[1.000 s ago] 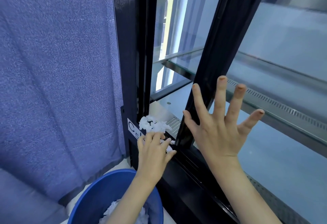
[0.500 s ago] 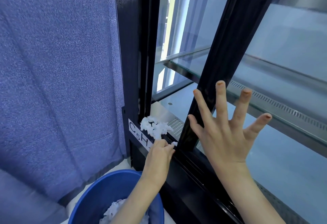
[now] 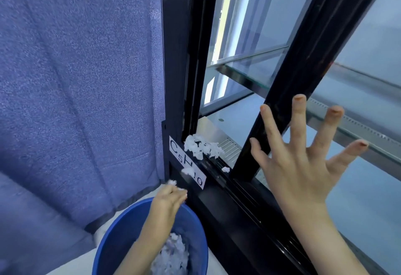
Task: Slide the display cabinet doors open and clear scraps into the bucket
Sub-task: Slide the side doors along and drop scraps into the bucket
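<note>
Two hands work: the left hand (image 3: 171, 196) pinches white scraps (image 3: 202, 148) above the bucket (image 3: 112, 242) rim; more lie on the sill beyond. Right hand (image 3: 297, 161), fingers splayed, presses the door frame (image 3: 282, 92) edge.

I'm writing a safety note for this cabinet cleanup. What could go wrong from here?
1. Scraps may miss the bucket: loose bits are in the air by the label, beside the left hand, near the rim.
2. The pile sits at the sill edge, and one scrap lies in the door track, where it could jam the door.
3. The right hand presses that door's frame, so its fingers could get pinched.
</note>
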Demonstrator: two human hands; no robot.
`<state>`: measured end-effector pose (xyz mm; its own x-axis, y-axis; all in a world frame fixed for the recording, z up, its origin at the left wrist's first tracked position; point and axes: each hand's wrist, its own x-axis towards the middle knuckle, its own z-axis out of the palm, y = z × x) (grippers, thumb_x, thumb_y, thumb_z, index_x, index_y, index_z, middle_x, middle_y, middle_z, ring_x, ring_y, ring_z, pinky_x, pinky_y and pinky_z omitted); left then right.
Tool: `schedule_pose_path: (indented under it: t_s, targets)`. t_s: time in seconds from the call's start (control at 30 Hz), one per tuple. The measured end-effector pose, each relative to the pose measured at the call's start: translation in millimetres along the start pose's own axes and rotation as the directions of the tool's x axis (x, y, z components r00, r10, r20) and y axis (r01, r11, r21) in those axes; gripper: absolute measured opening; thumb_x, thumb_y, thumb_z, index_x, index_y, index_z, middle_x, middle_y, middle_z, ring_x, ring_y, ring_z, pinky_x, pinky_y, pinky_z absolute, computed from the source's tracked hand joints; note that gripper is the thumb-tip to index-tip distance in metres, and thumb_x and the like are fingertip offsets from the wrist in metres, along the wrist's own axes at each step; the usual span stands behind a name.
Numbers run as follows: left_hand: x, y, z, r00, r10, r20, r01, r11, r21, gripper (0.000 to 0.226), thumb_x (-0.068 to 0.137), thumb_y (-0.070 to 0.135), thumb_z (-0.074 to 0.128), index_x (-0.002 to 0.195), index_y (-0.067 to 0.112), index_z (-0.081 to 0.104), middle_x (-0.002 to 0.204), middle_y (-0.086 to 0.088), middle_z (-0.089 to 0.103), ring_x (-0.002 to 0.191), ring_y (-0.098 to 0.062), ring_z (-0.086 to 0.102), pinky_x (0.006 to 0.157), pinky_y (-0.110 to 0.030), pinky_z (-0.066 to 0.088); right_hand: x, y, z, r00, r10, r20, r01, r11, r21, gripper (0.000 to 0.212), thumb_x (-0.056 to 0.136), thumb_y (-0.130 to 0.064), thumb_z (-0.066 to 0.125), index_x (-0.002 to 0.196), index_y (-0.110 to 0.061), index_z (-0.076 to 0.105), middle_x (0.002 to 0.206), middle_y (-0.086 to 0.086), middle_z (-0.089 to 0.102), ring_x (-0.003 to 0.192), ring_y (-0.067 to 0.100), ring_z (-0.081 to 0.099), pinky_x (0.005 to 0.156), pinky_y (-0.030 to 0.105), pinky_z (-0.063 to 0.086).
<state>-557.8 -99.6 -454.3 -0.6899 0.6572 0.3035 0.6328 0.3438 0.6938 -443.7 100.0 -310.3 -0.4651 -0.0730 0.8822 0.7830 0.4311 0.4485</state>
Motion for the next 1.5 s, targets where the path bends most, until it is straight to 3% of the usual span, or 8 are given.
schedule_pose_path:
  t_s: [0.17, 0.33, 0.57, 0.73, 0.93, 1.03, 1.27, 1.5]
  targets:
    - [-37.8, -30.4, 8.9, 0.921, -0.376, 0.102, 0.384, 0.921, -0.065, 0.031, 0.079, 0.005, 0.065, 0.064, 0.008, 0.039, 0.068, -0.006, 0.031, 0.066, -0.013, 0.034, 0.071, -0.028, 0.031, 0.5, -2.9, 3.1, 1.000, 0.006, -0.015, -0.006, 1.000, 0.006, 0.064, 0.087, -0.060, 0.050, 0.144, -0.032, 0.037, 0.153, 0.009, 0.017, 0.141, 0.038, -0.002, 0.108, 0.058, -0.006]
    - [-60.2, -57.3, 9.8, 0.927, -0.300, 0.225, 0.298, 0.953, 0.045, 0.026, 0.090, 0.019, 0.058, 0.066, 0.028, 0.062, 0.071, 0.023, 0.042, 0.074, 0.005, 0.051, 0.074, -0.001, 0.034, -0.3, -0.3, 2.8, 1.000, -0.009, -0.010, 0.009, 1.000, -0.012, 0.065, 0.088, -0.061, 0.049, 0.144, -0.031, 0.036, 0.153, 0.010, 0.014, 0.141, 0.039, -0.002, 0.108, 0.058, -0.011]
    - [-49.2, -49.9, 6.5, 0.868, -0.368, 0.334, 0.301, 0.924, 0.235, 0.028, 0.088, 0.039, 0.062, 0.114, 0.029, 0.065, 0.091, 0.016, 0.047, 0.084, -0.001, 0.049, 0.069, -0.010, 0.037, 0.8, -0.8, 1.9, 1.000, -0.004, -0.013, 0.004, 1.000, -0.001, 0.063, 0.088, -0.059, 0.050, 0.143, -0.031, 0.038, 0.151, 0.009, 0.020, 0.141, 0.039, -0.002, 0.109, 0.057, -0.010]
    - [-19.5, -15.0, 7.3, 0.990, -0.111, 0.082, 0.110, 0.994, 0.018, 0.022, 0.086, 0.029, 0.065, 0.106, 0.020, 0.071, 0.093, 0.015, 0.056, 0.088, 0.001, 0.052, 0.077, -0.009, 0.039, 0.4, -1.7, 1.0, 1.000, -0.013, -0.010, 0.013, 1.000, -0.024, 0.060, 0.090, -0.062, 0.046, 0.142, -0.032, 0.039, 0.151, 0.010, 0.020, 0.141, 0.040, -0.001, 0.109, 0.058, -0.009]
    - [45.7, 43.1, 18.4, 0.979, 0.180, -0.097, -0.185, 0.981, -0.054, 0.025, 0.087, 0.016, 0.060, 0.110, 0.009, 0.067, 0.098, 0.006, 0.055, 0.089, 0.001, 0.047, 0.082, -0.009, 0.040, 0.7, -0.9, 0.7, 1.000, -0.007, -0.017, 0.007, 1.000, -0.030, 0.058, 0.091, -0.061, 0.044, 0.142, -0.034, 0.039, 0.149, 0.008, 0.023, 0.141, 0.039, -0.002, 0.109, 0.057, -0.008]
    - [64.1, 52.0, 33.7, 0.979, 0.194, -0.059, -0.195, 0.981, -0.001, 0.024, 0.089, 0.014, 0.061, 0.112, 0.009, 0.065, 0.103, 0.002, 0.055, 0.093, 0.002, 0.043, 0.082, -0.008, 0.039, 0.3, -0.4, 0.2, 1.000, -0.007, -0.012, 0.007, 0.999, -0.032, 0.057, 0.092, -0.062, 0.043, 0.142, -0.035, 0.039, 0.149, 0.008, 0.024, 0.141, 0.038, -0.002, 0.110, 0.057, -0.008]
    - [80.7, 61.0, 56.6, 0.990, 0.134, -0.052, -0.126, 0.983, 0.135, 0.024, 0.089, 0.017, 0.062, 0.071, 0.002, 0.063, 0.085, 0.004, 0.046, 0.085, -0.007, 0.035, 0.071, -0.019, 0.036, -3.8, 3.3, -0.8, 1.000, -0.017, -0.007, 0.017, 0.999, -0.039, 0.059, 0.092, -0.062, 0.042, 0.143, -0.034, 0.036, 0.153, 0.009, 0.015, 0.141, 0.038, 0.001, 0.110, 0.057, -0.007]
    - [89.7, 67.7, 57.1, 1.000, -0.011, 0.007, 0.010, 0.986, 0.164, 0.024, 0.093, 0.025, 0.055, 0.091, 0.008, 0.071, 0.092, 0.002, 0.048, 0.091, -0.012, 0.037, 0.075, -0.021, 0.031, -8.4, 8.5, -2.6, 1.000, -0.026, 0.004, 0.026, 0.998, -0.050, 0.059, 0.092, -0.062, 0.042, 0.143, -0.034, 0.036, 0.155, 0.011, 0.010, 0.141, 0.039, 0.000, 0.110, 0.058, -0.007]
